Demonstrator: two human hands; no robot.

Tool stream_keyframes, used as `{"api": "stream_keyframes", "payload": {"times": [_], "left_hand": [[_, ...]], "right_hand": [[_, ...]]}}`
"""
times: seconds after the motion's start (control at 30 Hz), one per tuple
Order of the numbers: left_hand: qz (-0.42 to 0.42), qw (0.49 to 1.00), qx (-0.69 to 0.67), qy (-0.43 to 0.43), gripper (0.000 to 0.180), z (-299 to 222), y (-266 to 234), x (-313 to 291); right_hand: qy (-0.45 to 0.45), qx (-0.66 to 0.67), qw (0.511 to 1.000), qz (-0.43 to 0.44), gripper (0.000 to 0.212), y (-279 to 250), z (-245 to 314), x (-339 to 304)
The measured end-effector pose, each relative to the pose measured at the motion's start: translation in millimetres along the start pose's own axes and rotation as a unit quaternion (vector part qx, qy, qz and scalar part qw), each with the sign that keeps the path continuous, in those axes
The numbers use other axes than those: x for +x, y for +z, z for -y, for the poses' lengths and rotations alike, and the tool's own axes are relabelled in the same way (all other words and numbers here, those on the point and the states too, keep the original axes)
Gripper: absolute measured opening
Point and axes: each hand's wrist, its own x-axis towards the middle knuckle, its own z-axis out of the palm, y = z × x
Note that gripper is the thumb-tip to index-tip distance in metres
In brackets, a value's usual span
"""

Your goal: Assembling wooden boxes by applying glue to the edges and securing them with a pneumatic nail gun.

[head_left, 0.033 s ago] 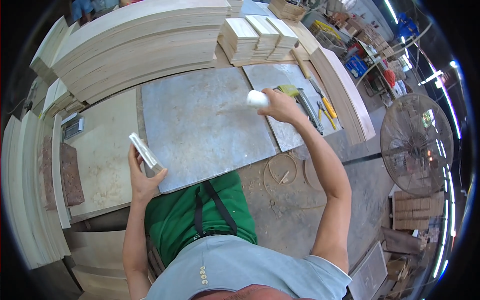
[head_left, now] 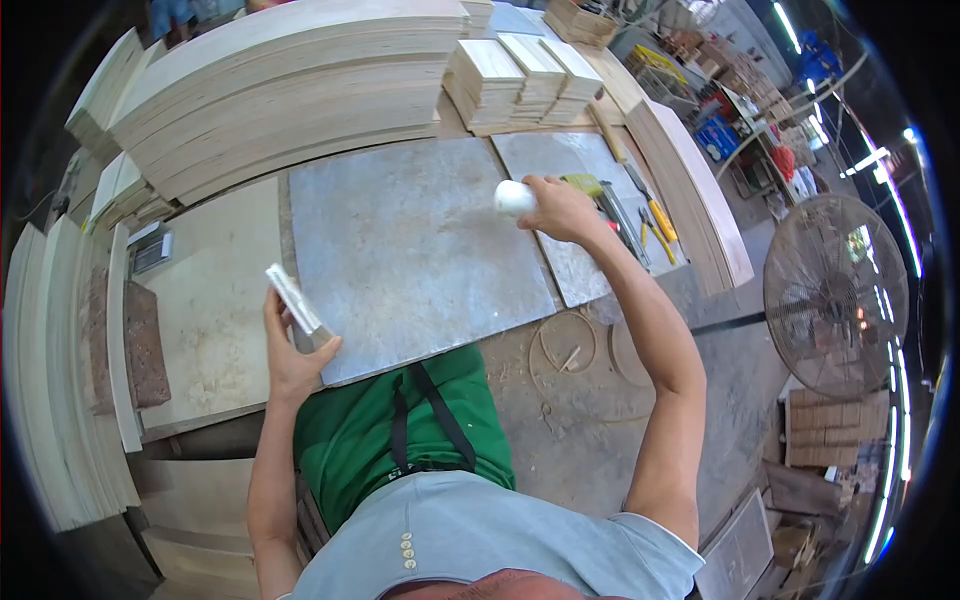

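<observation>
Two bare hands are at work, each with one thing in its grasp. The left hand (head_left: 295, 370) holds one narrow wooden piece (head_left: 296, 302) with a white layer along it, tilted, at the left edge of the larger metal sheet (head_left: 400, 250); its thumb presses near the lower end, and its fingers curl around the left side. That forearm rises almost straight from the lower edge. The right hand (head_left: 565, 212) grips one white container (head_left: 513, 198) over the same sheet, its fingers wrapped around the container's right end, though I cannot tell how each finger sits. The right elbow is sharply bent, the forearm slanting up and leftward. One smaller metal sheet (head_left: 545, 160) adjoins on the right, with two yellow-handled tools (head_left: 662, 220) and one greenish power tool (head_left: 583, 184) on it. Three stacks of short boards (head_left: 530, 55) stand beyond, and one round fan (head_left: 835, 290) stands at far right.
</observation>
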Motion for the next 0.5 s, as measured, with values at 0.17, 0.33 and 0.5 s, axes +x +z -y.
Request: {"api": "stream_keyframes", "payload": {"times": [0.17, 0.33, 0.5], "left_hand": [[0.037, 0.996, 0.05, 0.064, 0.108, 2, 25, 5], [0.025, 0.997, 0.026, 0.064, 0.106, -23, 36, 7], [0.012, 0.997, 0.056, 0.053, 0.106, -29, 28, 19]], "right_hand": [[-0.096, -0.302, 0.948, 0.015, 0.025, 24, 46, 84], [-0.106, -0.397, 0.912, -0.003, 0.019, 43, 96, 150], [-0.114, -0.424, 0.898, -0.019, 0.024, 65, 107, 176]]}}
